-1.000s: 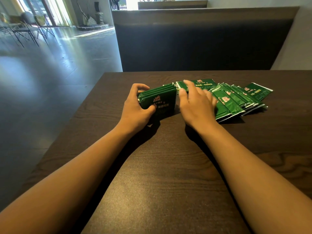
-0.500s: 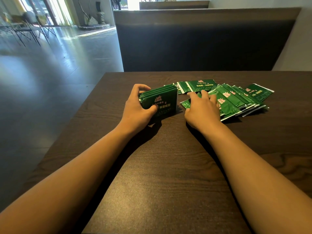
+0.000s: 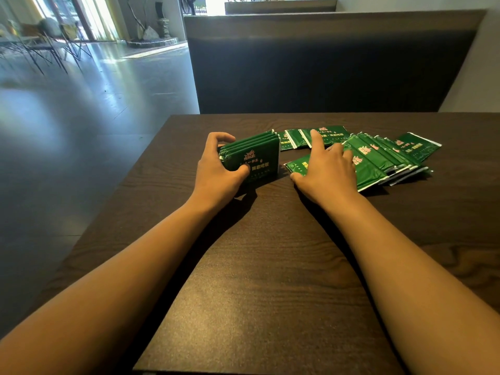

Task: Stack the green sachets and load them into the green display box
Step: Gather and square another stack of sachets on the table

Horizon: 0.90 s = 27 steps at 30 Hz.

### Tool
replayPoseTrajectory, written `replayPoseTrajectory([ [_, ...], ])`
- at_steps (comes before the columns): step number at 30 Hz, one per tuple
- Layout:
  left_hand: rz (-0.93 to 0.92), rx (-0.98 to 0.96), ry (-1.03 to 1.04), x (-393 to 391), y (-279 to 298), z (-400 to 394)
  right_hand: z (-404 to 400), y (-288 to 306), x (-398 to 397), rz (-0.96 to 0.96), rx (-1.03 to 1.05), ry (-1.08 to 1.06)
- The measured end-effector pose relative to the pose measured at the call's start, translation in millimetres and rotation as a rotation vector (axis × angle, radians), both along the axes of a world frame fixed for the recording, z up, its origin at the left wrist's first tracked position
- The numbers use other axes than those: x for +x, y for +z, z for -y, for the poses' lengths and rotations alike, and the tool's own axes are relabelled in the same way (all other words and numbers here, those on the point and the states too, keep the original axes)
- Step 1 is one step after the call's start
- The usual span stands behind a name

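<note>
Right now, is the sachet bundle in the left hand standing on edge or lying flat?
Standing on edge: the sachet bundle rests upright on the table.

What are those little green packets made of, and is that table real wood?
The green sachets look like glossy plastic or foil film: they shine, and pale sealed strips run along their ends. The table shows dark brown wood grain with a matte sheen; whether it is solid wood, veneer or printed laminate cannot be told from here.

Glossy foil sachets on dark wood-grain counter

The green sachets (image 3: 374, 163) look like shiny plastic foil with crimped ends; the counter (image 3: 270, 266) is dark, matt, grained wood; the floor (image 3: 81, 109) is smooth and reflective.
</note>
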<state>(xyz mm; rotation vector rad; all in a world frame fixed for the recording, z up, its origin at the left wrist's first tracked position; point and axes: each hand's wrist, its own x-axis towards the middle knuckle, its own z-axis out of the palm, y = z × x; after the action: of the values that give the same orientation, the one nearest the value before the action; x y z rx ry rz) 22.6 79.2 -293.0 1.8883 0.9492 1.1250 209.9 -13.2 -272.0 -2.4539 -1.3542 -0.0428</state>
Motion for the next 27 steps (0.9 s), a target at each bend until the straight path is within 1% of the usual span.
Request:
replayPoseTrajectory([
  [4,-0.003,-0.016,-0.002,0.0,0.4,0.7,0.6,1.4,2.5,0.002,-0.022,-0.013],
  [10,-0.001,-0.026,-0.002,-0.2,1.0,0.5,0.1,0.6,-1.3,-0.019,0.135,0.078],
  [14,0.017,-0.029,0.011,-0.3,0.8,0.1,-2.5,-1.3,-0.6,-0.033,0.203,0.069],
  [16,0.019,-0.03,0.017,-0.3,0.3,-0.3,-1.7,1.0,-1.6,-0.046,0.287,0.052],
  [18,0.016,-0.031,0.019,-0.4,0.3,-0.5,-0.4,4.9,-3.8,-0.098,0.389,0.063],
  [22,0.005,-0.029,0.011,-1.0,0.8,-1.2,3.1,10.5,-9.4,-0.188,0.661,0.192],
  [23,0.005,-0.029,0.007,-1.3,0.7,-1.3,3.6,12.1,-11.3,-0.178,0.724,0.233],
  [25,0.008,-0.027,-0.005,-1.1,1.1,-0.5,3.4,14.6,-15.4,-0.099,0.795,0.312],
  [27,0.008,-0.018,-0.009,-1.1,1.5,0.6,1.2,13.4,-21.0,0.025,0.763,0.374],
])
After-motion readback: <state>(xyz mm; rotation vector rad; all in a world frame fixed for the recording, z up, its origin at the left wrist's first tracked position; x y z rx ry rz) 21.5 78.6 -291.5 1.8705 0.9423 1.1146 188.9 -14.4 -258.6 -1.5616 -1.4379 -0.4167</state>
